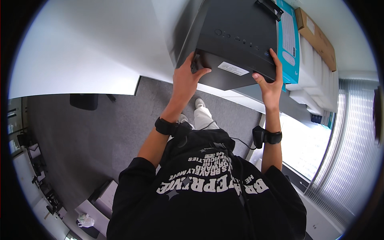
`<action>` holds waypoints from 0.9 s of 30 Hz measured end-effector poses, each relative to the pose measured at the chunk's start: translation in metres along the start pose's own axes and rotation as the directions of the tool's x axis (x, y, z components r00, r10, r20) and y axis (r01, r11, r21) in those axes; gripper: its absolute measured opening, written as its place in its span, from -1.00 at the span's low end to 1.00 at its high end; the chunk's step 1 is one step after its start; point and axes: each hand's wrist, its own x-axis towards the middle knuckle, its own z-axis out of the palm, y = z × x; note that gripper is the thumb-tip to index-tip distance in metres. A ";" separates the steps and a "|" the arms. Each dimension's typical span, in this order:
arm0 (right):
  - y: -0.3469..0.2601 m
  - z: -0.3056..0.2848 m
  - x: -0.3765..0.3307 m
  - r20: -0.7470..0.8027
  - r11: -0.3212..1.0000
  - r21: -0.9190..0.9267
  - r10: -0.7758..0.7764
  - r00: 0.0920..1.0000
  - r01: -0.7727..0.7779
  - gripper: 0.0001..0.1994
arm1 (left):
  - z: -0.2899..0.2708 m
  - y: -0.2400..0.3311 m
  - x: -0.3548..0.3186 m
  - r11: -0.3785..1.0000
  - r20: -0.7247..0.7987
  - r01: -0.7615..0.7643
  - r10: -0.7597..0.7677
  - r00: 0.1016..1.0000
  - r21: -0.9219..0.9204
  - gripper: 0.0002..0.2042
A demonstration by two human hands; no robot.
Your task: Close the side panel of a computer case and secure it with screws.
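A black computer case [240, 48] lies ahead of me. A round button and a row of small ports run along one edge, and a white printed label [233, 68] is stuck on the face nearest me. My left hand [186, 78] grips its left corner, thumb on the near face and fingers round the side. At the right corner my right hand [271, 82] holds on, with the thumb on the near face and a finger stretched along the edge by the ports. Whether the case rests on the surface beneath it is hard to make out.
Right of the case stand a teal box [290, 44], a brown cardboard box [314, 34] and stacked white packages [316, 76]. A white wall [100, 48] rises at left. Farther off are a dark chair [84, 101] and a window blind [356, 132]. Black straps circle both my wrists.
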 end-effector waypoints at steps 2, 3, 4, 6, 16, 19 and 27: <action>0.005 -0.004 0.007 -0.007 1.000 -0.014 -0.025 1.000 0.025 -0.18 | 0.002 0.006 0.006 1.000 0.006 0.002 -0.002 1.000 0.004 -0.33; 0.005 -0.006 0.010 -0.009 1.000 -0.017 -0.022 1.000 0.022 -0.18 | 0.003 0.009 0.010 1.000 0.008 0.002 -0.002 1.000 0.010 -0.35; 0.004 -0.006 0.014 -0.018 1.000 -0.016 -0.012 1.000 0.012 -0.19 | 0.003 0.011 0.013 1.000 0.013 0.000 0.000 1.000 0.009 -0.35; 0.004 -0.004 0.020 -0.032 1.000 -0.016 -0.002 0.999 0.002 -0.20 | 0.003 0.013 0.021 0.999 0.023 0.036 -0.036 0.999 -0.020 -0.38; 0.020 0.003 0.039 -0.052 0.997 0.074 -0.028 0.998 0.032 -0.24 | 0.015 0.000 0.047 0.999 -0.015 -0.017 0.016 1.000 -0.050 -0.37; 0.023 0.005 0.046 -0.064 0.996 0.075 -0.037 0.997 0.042 -0.25 | 0.015 0.004 0.054 0.996 -0.001 -0.005 0.005 1.000 -0.090 -0.37; 0.032 0.003 0.063 -0.089 0.995 0.034 -0.087 0.992 0.090 -0.26 | 0.026 -0.001 0.070 0.987 -0.070 -0.071 0.062 0.996 -0.143 -0.64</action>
